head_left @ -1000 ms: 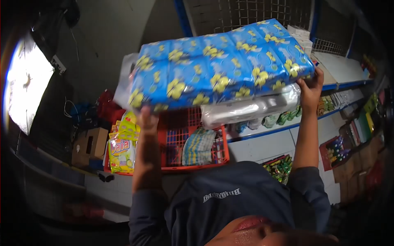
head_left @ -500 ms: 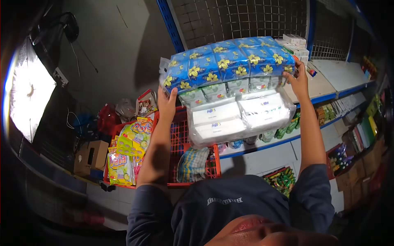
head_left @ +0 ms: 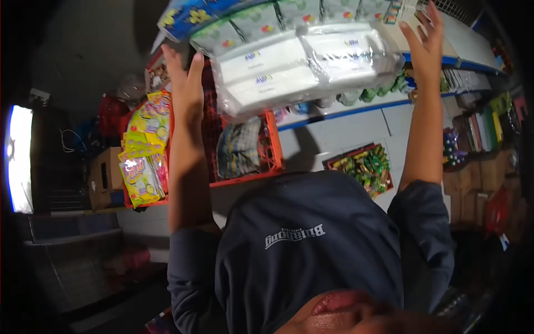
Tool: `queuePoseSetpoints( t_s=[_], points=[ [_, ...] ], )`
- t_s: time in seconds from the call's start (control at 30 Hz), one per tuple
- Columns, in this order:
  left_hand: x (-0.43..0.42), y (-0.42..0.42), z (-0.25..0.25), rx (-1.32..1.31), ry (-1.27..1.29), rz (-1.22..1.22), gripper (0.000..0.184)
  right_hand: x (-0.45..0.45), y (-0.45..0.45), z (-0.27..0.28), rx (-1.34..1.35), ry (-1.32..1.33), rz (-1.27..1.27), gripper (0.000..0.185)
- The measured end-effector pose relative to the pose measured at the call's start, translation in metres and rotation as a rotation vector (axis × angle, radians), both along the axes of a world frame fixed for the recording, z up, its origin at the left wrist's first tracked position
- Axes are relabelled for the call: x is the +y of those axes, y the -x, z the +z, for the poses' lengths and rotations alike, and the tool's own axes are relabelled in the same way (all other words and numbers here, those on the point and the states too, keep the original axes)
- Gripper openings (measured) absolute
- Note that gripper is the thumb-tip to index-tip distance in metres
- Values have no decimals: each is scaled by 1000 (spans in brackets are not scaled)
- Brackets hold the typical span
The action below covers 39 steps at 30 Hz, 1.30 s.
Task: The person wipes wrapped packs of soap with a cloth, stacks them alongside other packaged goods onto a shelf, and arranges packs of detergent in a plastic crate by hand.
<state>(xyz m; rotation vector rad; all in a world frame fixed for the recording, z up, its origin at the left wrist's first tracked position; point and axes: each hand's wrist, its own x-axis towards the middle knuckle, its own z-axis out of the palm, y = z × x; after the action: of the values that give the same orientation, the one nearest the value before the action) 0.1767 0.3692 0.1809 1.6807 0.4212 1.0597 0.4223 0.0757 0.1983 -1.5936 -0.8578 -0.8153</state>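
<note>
My left hand [head_left: 186, 83] is beside the left end of the packs, its thumb and fingers spread. Close to its fingertips is the corner of a blue pack with yellow flowers [head_left: 194, 16], mostly cut off by the top edge; whether they touch I cannot tell. On the right, my right hand [head_left: 425, 47] is raised with its fingers apart, near small white boxes [head_left: 397, 11]. Between my hands, a row of green-and-white packs [head_left: 295, 14] sits behind a clear-wrapped bundle of white tissue packs [head_left: 267, 72].
Red crates [head_left: 275, 147] stand below, one holding yellow detergent packs [head_left: 142, 175] and another a checked cloth [head_left: 239, 147]. A blue-edged shelf [head_left: 339, 119] runs to the right. A box of green sachets [head_left: 367, 170] and a cardboard box [head_left: 105, 178] are lower down.
My hands have come off the ends of the blue pack and spread outward. The view has tilted down, so the packs appear higher and the blue one is largely out of frame.
</note>
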Motion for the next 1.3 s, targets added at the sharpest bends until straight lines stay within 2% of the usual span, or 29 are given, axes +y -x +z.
queuePoseSetpoints(
  t_s=[0.03, 0.07, 0.1, 0.17, 0.2, 0.27, 0.33, 0.37, 0.4, 0.5, 0.67, 0.73, 0.8, 0.87, 0.93, 1.0, 1.07, 1.13, 1.17, 1.2, 1.27, 1.3],
  points=[
    [-12, 12, -5, 33, -134, -18, 68, -3, 20, -3, 19, 24, 0, 58],
    [-23, 23, -13, 71, -268, -37, 71, -7, 42, -7, 0, -50, 207, 55],
    [-34, 32, -23, 96, -245, -39, 71, -12, 59, -14, -14, -132, 412, 51],
    [-55, 47, -47, 89, -367, -84, 72, -23, 81, -35, 60, 49, 685, 42],
    [-61, 55, -58, 127, -334, -95, 72, -26, 84, -40, 110, 66, 683, 42],
    [-73, 70, -76, 142, -195, -145, 70, -28, 86, -43, 270, 503, 989, 36],
    [-86, 81, -85, 178, -143, -97, 65, -23, 87, -55, 406, 574, 1070, 37],
    [-90, 86, -88, 204, -211, -65, 64, -18, 86, -61, 507, 635, 1144, 39],
    [-95, 91, -91, 234, -278, -33, 64, -14, 85, -70, 519, 642, 1159, 39],
    [-105, 100, -94, 304, -268, 48, 60, -6, 86, -100, 724, 628, 1305, 42],
    [-120, 124, -99, 295, -255, 69, 53, -8, 101, -135, 810, 721, 1284, 47],
    [-127, 138, -105, 292, -247, 91, 52, -15, 110, -146, 909, 870, 1148, 45],
    [-134, 153, -115, 274, -176, 100, 52, -27, 119, -163, 881, 957, 1070, 46],
    [-143, 166, -125, 249, -91, 82, 49, -50, 124, -203, 633, 1134, 796, 46],
    [-153, 187, -142, 314, -45, 58, 48, -73, 133, -230, 655, 1351, 707, 47],
    [-170, 209, -162, 396, -59, 83, 46, -93, 151, -246, 673, 1381, 730, 47],
    [-195, 238, -188, 408, 68, 81, 45, -111, 176, -254, 771, 1528, 685, 48],
    [-223, 274, -216, 476, 68, 73, 43, -129, 209, -264, 738, 1541, 720, 46],
    [-240, 293, -228, 530, 177, 71, 41, -140, 224, -274, 729, 1546, 752, 45],
    [-257, 312, -246, 476, 329, 53, 41, -156, 236, -303, 593, 1572, 804, 44],
    [-292, 351, -282, 447, 555, 63, 40, -169, 270, -307, 750, 1602, 912, 44],
    [-309, 369, -302, 417, 667, 97, 40, -180, 285, -316, 954, 1586, 925, 50]
  ],
)
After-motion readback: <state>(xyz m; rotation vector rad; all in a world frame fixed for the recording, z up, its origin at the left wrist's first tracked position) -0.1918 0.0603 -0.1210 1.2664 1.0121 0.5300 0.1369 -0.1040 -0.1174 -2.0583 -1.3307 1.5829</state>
